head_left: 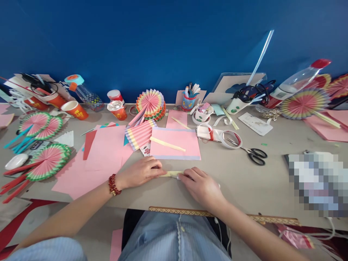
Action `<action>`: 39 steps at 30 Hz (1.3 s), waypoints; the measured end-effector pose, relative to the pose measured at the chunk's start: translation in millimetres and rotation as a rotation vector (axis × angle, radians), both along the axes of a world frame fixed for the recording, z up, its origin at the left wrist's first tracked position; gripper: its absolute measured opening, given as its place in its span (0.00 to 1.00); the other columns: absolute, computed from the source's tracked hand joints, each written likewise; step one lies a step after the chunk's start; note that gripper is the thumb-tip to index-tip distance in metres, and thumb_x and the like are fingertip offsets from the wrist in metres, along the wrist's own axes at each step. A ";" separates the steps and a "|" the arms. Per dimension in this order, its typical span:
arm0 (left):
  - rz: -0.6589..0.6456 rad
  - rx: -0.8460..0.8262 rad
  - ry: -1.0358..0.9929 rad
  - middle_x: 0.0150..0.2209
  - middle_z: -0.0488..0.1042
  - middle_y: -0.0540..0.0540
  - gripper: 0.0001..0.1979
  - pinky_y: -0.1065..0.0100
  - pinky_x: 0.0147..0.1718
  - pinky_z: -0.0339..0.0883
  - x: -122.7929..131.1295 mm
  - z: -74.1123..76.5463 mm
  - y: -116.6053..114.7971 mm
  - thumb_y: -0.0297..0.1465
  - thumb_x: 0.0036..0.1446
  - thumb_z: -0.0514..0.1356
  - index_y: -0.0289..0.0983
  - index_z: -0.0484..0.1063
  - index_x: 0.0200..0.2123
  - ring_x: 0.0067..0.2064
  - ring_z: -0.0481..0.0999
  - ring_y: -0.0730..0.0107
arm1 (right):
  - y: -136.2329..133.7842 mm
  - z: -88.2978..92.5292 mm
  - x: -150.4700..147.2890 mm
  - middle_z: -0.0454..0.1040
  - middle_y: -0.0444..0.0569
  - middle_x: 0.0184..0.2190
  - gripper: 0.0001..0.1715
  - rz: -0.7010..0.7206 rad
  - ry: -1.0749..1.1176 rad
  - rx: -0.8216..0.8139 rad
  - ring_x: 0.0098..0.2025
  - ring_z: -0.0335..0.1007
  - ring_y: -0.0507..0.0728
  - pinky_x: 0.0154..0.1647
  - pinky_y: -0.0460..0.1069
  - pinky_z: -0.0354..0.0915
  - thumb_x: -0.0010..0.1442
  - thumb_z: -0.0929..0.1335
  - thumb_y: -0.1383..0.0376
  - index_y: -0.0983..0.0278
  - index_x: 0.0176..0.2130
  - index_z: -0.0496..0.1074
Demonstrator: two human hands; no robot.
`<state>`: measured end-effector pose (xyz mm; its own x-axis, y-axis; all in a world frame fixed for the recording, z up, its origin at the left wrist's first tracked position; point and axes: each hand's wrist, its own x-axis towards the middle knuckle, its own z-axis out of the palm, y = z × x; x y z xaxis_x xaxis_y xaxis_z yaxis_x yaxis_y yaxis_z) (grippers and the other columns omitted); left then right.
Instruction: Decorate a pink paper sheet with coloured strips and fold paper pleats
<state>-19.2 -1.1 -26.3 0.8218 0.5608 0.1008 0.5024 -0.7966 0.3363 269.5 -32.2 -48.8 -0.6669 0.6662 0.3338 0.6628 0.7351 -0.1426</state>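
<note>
A narrow pale-yellow paper strip (pixel 172 174) lies on the table in front of me. My left hand (pixel 141 172) has its fingers closed at the strip's left end; a red bead bracelet is on that wrist. At the right end, my right hand (pixel 202 185) presses the strip with thumb and bent fingers. Just beyond the hands is a pink sheet (pixel 176 143) with lilac borders, and another yellow paper strip (pixel 167 144) rests across it. Beside it leans a pleated striped paper piece (pixel 141 134).
Pink paper sheets (pixel 100 156) spread to the left, near pleated paper fans (pixel 49 161). Black-handled scissors (pixel 255 156) and a tape roll (pixel 231 140) lie to the right. Paper cups (pixel 116 110), a pen holder (pixel 189 101) and a bottle (pixel 296 83) line the blue wall.
</note>
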 end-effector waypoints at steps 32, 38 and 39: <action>-0.016 0.058 0.027 0.48 0.72 0.45 0.19 0.63 0.49 0.60 -2.8 -9.2 -0.7 0.29 0.71 0.50 0.50 0.66 0.61 0.46 0.66 0.63 | -10.9 -2.5 -5.4 0.76 0.49 0.38 0.14 0.011 -0.008 -0.003 0.40 0.68 0.57 0.41 0.51 0.68 0.65 0.64 0.74 0.63 0.47 0.73; -0.021 0.065 0.025 0.48 0.72 0.45 0.20 0.63 0.49 0.61 -2.3 -7.8 -1.9 0.28 0.71 0.50 0.50 0.65 0.61 0.46 0.66 0.64 | -14.9 1.1 -7.3 0.76 0.50 0.38 0.13 0.007 0.016 -0.028 0.41 0.68 0.57 0.43 0.51 0.68 0.65 0.64 0.74 0.64 0.47 0.73; -0.022 0.068 0.019 0.48 0.72 0.45 0.20 0.63 0.49 0.61 -2.4 -7.8 -2.0 0.27 0.71 0.50 0.50 0.65 0.61 0.46 0.66 0.64 | -15.1 1.1 -8.0 0.76 0.50 0.38 0.13 0.002 0.024 -0.030 0.41 0.68 0.57 0.42 0.51 0.69 0.65 0.64 0.73 0.64 0.47 0.73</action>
